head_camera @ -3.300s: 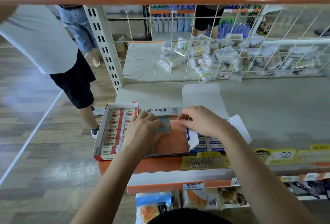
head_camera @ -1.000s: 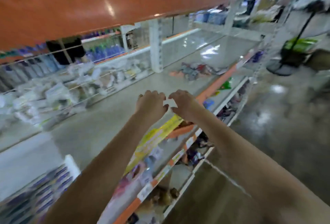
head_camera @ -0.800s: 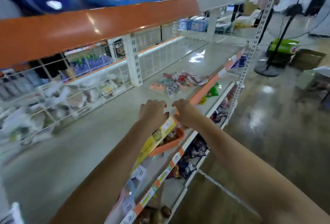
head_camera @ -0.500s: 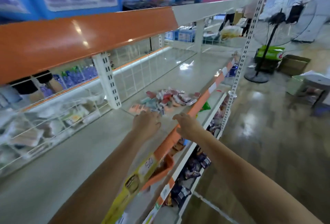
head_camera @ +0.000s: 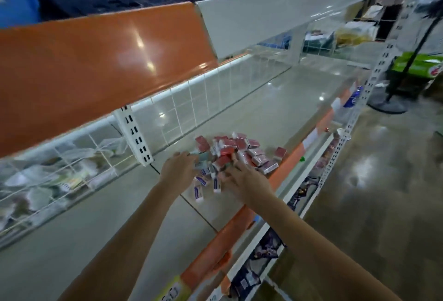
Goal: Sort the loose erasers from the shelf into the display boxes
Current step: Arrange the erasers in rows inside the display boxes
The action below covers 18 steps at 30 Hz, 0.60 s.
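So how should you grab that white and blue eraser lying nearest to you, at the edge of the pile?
Pinch the white and blue eraser across its two long sides, coming straight down from above. It lies flat on the shelf with its near end free of the eraser pile, so the right hand, already beside it, looks best placed for the grip.

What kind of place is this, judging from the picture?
Most likely a retail shop aisle. Long white metal shelving with orange front strips runs along a polished floor, a heap of small red-and-white packaged erasers lies on the shelf, and packaged goods fill the tier below.
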Available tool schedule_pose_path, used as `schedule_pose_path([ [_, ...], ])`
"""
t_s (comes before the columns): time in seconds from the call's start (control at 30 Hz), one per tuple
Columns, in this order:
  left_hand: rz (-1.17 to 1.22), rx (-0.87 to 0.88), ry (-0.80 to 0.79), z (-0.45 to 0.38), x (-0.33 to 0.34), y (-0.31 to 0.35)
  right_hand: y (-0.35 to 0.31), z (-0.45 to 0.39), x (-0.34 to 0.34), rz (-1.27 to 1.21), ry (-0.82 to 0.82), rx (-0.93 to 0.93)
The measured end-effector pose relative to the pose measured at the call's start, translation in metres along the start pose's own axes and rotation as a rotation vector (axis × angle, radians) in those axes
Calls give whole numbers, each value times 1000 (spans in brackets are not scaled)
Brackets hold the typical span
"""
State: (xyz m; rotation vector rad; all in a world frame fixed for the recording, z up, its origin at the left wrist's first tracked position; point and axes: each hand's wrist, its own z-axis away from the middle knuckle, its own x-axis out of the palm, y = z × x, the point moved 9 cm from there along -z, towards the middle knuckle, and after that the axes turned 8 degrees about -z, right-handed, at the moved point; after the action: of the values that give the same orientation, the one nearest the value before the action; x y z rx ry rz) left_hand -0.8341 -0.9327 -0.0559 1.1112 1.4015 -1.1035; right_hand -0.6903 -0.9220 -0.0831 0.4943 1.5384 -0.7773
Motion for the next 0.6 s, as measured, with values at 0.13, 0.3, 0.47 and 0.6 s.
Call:
schedule_pose_path([
  [0.13,24,-89,-2,3,1,-3,-5,2,-16,-97,-36,-109],
  [0.3,-58,-172,7,16,-1,0,2,-8,-21,-225,-62,-122],
  [0.47,-63,-274,85,43,-8,-2,-9,-5,-23,-186,-77,-255],
  [0.6,135,-382,259,80,-19,-18,-28,-2,-23,-247,-105,-381],
])
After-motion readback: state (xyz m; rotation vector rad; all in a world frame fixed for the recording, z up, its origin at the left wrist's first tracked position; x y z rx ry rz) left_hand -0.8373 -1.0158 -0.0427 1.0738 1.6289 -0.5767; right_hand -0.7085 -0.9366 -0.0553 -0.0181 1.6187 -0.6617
